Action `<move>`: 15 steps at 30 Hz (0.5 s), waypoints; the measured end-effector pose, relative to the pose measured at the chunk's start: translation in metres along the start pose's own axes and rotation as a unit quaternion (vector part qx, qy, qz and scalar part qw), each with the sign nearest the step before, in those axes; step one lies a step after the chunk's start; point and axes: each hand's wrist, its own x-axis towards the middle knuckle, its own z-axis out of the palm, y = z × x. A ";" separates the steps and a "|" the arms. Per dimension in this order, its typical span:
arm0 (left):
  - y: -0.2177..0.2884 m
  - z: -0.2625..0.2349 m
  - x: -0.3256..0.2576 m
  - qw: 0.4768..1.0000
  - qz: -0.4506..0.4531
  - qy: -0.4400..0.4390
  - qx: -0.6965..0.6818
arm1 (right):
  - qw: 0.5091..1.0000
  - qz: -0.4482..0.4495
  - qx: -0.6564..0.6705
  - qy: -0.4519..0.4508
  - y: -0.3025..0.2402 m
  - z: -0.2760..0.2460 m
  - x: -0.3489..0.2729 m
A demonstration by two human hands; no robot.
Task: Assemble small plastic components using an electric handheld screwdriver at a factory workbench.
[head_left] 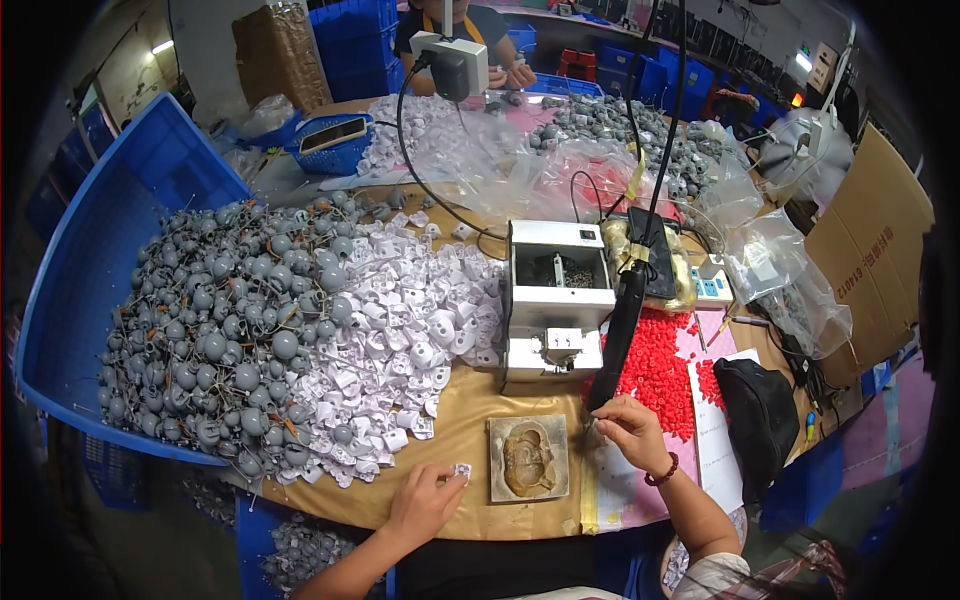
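Note:
My left hand (424,508) rests on the brown table covering, its thumb and fingers closed on a small white plastic part (461,470). My right hand (634,434), with a beaded bracelet at the wrist, is raised, thumb and fingertips pinched together. What sits in that pinch is too small to make out. Just above those fingertips ends a long black hand tool (622,335) hanging from a cable. Between my hands lies a square metal block (497,482) with a shaped hollow. Behind it stands a white screw feeder (528,352) with small metal pieces in its tray.
Grey round parts with wires (225,330) spill from a tilted blue bin (75,270) on the left, beside heaped white parts (390,340). Small red parts (655,365), a black pouch (755,420) and a cardboard box (870,240) occupy the right. Another person's hands (515,76) work across the table.

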 end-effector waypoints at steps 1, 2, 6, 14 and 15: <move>0.003 0.000 0.000 1.000 -0.019 -0.001 0.000 | 1.000 -0.007 -0.006 -0.002 -0.002 0.003 0.000; 0.005 0.001 0.000 0.999 -0.039 -0.007 0.003 | 1.000 -0.014 -0.012 -0.005 -0.005 0.005 0.000; 0.008 0.012 0.018 0.997 -0.071 0.023 -0.037 | 0.999 -0.037 0.001 -0.032 -0.018 0.018 -0.003; 0.042 0.030 0.072 0.987 0.076 0.021 -0.137 | 0.988 -0.151 -0.019 -0.012 -0.036 0.039 0.002; 0.041 0.036 0.073 0.989 0.087 0.018 -0.117 | 0.984 -0.177 -0.032 -0.011 -0.038 0.043 0.004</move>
